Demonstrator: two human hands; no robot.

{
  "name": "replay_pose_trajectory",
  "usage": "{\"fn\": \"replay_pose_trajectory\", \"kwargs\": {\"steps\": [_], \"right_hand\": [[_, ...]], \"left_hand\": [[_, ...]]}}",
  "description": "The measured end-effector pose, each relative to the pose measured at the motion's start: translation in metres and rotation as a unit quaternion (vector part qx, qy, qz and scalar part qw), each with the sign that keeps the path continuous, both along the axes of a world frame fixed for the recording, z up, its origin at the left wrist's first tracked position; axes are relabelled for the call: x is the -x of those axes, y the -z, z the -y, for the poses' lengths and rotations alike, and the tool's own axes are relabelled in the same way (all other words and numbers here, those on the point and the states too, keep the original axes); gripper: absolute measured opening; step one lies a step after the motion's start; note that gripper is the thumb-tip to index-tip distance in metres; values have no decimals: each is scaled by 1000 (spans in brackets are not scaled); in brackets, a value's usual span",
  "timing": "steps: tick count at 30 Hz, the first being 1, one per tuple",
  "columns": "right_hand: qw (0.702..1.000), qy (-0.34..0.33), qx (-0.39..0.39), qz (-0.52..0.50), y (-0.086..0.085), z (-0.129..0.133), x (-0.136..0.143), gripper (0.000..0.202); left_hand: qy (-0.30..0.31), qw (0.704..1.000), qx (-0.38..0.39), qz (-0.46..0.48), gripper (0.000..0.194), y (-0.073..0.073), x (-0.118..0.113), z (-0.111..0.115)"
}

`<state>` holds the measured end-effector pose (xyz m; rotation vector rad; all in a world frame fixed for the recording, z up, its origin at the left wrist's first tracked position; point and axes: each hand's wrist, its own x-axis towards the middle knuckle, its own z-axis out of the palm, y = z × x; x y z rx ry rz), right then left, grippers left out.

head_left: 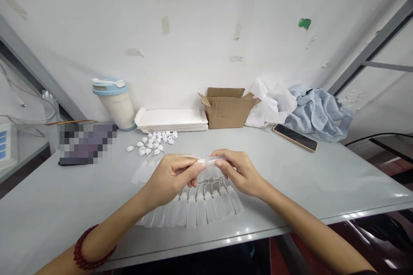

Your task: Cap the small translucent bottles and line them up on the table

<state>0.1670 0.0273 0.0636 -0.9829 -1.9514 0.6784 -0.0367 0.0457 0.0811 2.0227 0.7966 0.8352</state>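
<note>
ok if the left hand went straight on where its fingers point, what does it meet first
The left hand would first meet the small translucent bottle, which it pinches at the white end; just past that seems to be the right hand, though depth is unclear.

The hands (pixel 172 175) partly cover the bottle (pixel 212 160), and the left edge crops a white device (pixel 12 148).

Passage is open over the worktop (pixel 309 182) right of the right hand (pixel 238 170), up to the phone (pixel 295 137). Bottles (pixel 191 212) crowd the space beneath it and the left hand (pixel 174 176); behind, caps (pixel 142 151), the white stack (pixel 174 118) and carton (pixel 227 114) stand in the way.
</note>
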Motion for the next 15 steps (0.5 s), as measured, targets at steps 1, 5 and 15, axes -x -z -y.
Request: {"fn": "replay_pose_trajectory", "kwargs": {"steps": [1,5,15], "right_hand": [[999,-8,45,-23,0,1,0,31],[976,-35,175,-121,0,0,2,37],[1000,-10,-24,5,2,-4,-3,25]], "left_hand": [[-6,998,-54,-8,38,0,0,2],[-23,985,-169,-28,32,0,-2,5],[17,995,97,-26,37,2,-2,0]]}}
